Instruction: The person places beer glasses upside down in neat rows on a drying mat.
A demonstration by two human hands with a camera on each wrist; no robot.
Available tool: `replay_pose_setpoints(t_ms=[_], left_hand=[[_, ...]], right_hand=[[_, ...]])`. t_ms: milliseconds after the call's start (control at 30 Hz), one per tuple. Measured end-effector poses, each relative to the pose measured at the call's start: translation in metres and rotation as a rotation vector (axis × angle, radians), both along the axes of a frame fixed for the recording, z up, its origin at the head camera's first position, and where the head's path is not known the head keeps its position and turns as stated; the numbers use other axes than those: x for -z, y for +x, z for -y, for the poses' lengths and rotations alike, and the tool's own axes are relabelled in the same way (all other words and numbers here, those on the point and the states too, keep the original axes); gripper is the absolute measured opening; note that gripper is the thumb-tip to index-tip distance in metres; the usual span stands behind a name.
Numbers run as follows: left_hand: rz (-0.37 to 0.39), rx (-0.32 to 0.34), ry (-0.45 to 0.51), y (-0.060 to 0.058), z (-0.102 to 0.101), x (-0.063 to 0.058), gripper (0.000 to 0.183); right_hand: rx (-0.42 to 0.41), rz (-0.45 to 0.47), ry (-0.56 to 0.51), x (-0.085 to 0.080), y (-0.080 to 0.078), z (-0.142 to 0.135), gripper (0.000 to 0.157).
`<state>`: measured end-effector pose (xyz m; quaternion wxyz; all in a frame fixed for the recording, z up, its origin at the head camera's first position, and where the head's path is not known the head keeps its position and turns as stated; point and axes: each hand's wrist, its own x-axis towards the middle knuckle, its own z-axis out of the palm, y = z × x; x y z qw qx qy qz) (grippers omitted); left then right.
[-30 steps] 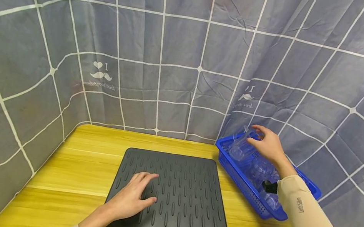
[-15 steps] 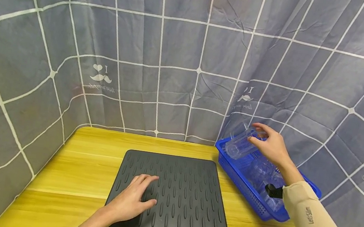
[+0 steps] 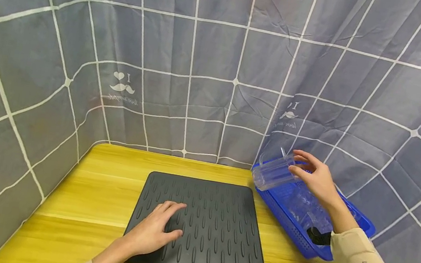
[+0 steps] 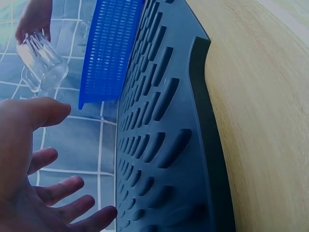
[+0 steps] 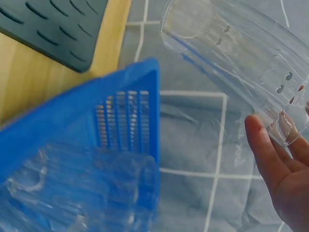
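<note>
Head view first: out at the far right of the yellow wood-grain tabletop (image 3: 100,199), the right hand (image 3: 315,175) has a clear mug (image 3: 274,175) pinched between thumb and fingers at its rim end. The mug is tilted well over, base pointing left and down, handle on its upper side, right above the far left corner of the blue plastic basket (image 3: 283,220). And the basket is stocked! Clear glassware (image 3: 299,204) lies inside, pieces overlapping so that the count can't be told. The basket sits slantwise along the tabletop's right side, just beside the dark grey ridged mat (image 3: 218,222), whose tabbed edge faces the tabletop's near edge. Over the mat's left half, the left hand (image 3: 151,233), its grip loose, thumb and fingers apart.

Across to the left wrist: that same left hand, fingers spread, hovers beside the mat's ridges. Beyond it, the basket shows its perforated wall, and the mug hangs from the right hand, round base toward the camera.

And the right wrist: thumb on one side of the mug's rim end, fingertips on the other, base up and away. Below, inside the basket by its slotted end wall, the glassware lies in a blurred, see-through heap.
</note>
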<state>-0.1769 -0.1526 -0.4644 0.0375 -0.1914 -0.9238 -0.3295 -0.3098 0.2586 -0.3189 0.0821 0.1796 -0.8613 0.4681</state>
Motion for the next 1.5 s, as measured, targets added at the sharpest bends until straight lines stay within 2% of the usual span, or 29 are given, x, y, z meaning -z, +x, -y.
replay_pose_setpoints(t_ms=[167, 267, 500, 700, 967, 1300, 1400, 1500], left_hand=[[-0.001, -0.003, 0.022, 0.002, 0.0, 0.002, 0.06], [-0.014, -0.004, 0.035, 0.002, -0.001, 0.002, 0.058], [-0.047, -0.01, 0.057, -0.001, -0.002, -0.002, 0.056], [-0.022, -0.006, 0.057, -0.001, -0.004, -0.002, 0.055], [0.034, -0.005, 0.13, -0.001, -0.005, -0.004, 0.053], [0.058, -0.013, 0.202, -0.003, -0.009, -0.003, 0.047], [0.063, -0.013, 0.219, -0.004, -0.01, -0.002, 0.049], [0.072, -0.01, 0.239, -0.004, -0.012, -0.001, 0.051]], right_hand=[[-0.081, 0.005, -0.093, 0.018, 0.007, 0.001, 0.053], [-0.1, 0.022, -0.145, 0.024, 0.011, 0.002, 0.051], [-0.092, 0.071, -0.215, 0.035, 0.018, 0.007, 0.048], [-0.081, 0.126, -0.252, 0.048, 0.028, 0.01, 0.05], [-0.058, 0.197, -0.268, 0.07, 0.039, 0.017, 0.052], [-0.054, 0.27, -0.37, 0.094, 0.047, 0.027, 0.052], [-0.052, 0.288, -0.434, 0.1, 0.049, 0.032, 0.053], [-0.083, 0.308, -0.508, 0.107, 0.053, 0.038, 0.052]])
